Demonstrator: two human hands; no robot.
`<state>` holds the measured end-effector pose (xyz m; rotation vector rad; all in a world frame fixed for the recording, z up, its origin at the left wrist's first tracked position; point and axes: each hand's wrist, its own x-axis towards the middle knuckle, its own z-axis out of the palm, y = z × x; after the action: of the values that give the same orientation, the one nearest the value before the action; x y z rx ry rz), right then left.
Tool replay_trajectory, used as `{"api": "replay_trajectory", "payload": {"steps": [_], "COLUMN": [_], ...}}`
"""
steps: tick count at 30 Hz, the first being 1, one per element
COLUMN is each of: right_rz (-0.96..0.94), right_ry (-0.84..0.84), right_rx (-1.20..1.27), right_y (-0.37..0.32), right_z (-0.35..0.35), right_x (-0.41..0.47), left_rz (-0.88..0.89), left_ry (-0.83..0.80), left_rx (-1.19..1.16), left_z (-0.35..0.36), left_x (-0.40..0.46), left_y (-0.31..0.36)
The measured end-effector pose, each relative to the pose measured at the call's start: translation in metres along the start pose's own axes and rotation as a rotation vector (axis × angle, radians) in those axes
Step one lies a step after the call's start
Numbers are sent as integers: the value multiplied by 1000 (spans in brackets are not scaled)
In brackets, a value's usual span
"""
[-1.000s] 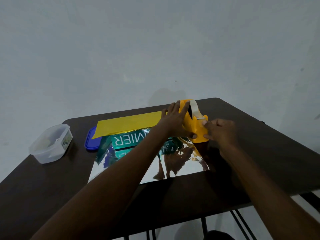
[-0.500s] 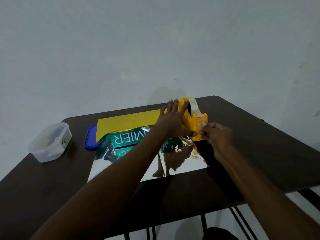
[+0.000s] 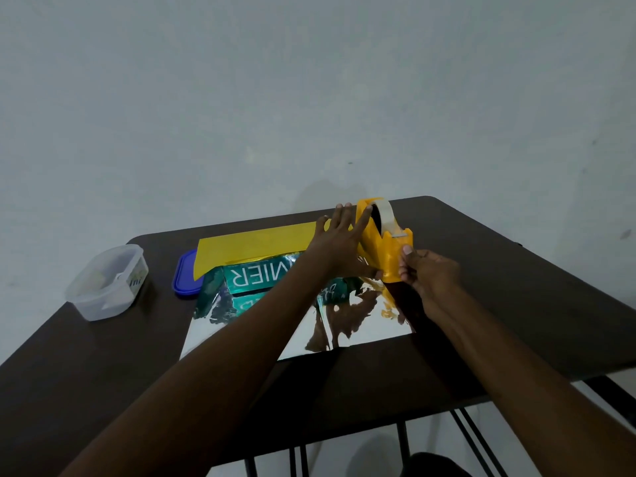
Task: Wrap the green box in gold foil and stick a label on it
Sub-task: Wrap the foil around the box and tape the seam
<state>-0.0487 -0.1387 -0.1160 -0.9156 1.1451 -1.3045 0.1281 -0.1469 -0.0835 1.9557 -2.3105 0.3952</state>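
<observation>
I see my left hand (image 3: pixel 339 242) spread flat, fingers straight, against the yellow tape dispenser (image 3: pixel 385 242), while my right hand (image 3: pixel 426 273) pinches its near end. The green box (image 3: pixel 254 275) lies on the gold foil (image 3: pixel 344 325), partly covered and crossed by my left forearm. A clear tub (image 3: pixel 108 282) and blue lid (image 3: pixel 184 278) sit left on the table (image 3: pixel 516 287).

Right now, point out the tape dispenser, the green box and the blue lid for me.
tape dispenser (image 3: pixel 390 251): head view, on its yellow side wall.
green box (image 3: pixel 256 275): head view, on the face with white lettering.
blue lid (image 3: pixel 184 278): head view, on its top, left of the foil.
</observation>
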Motion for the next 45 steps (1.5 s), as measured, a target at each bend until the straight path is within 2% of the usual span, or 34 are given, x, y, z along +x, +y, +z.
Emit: {"api": "replay_trajectory", "payload": {"steps": [10, 19, 24, 27, 30, 32, 37, 41, 45], "right_rz": [-55, -56, -249, -486, -612, -697, -898, -894, -918], "right_ry": [146, 130, 5, -104, -269, -340, -489, -627, -684], "right_rx": [-55, -104, -206, -343, -409, -513, -822, -1095, -1216], "right_y": [5, 13, 15, 6, -8, -16, -45, -54, -54], "right_z": [11, 8, 5, 15, 35, 49, 82, 102, 115], "right_x": [-7, -19, -31, -29, -20, -13, -5, -2, 2], "left_rz": [-14, -33, -73, -75, -156, -207, -177, -203, -190], "left_ry": [17, 21, 105, 284, 441, 447, 431, 501, 512], "left_rx": [-37, -72, -134, -141, -163, -198, -226, -204, -210], "left_z": [-4, -8, -18, -27, -27, -21, -10, -6, -7], "left_x": [-16, -27, -41, -58, -74, -83, -96, -97, -98], "left_y": [-12, -20, -39, -55, -71, -78, -81, -78, -76]}}
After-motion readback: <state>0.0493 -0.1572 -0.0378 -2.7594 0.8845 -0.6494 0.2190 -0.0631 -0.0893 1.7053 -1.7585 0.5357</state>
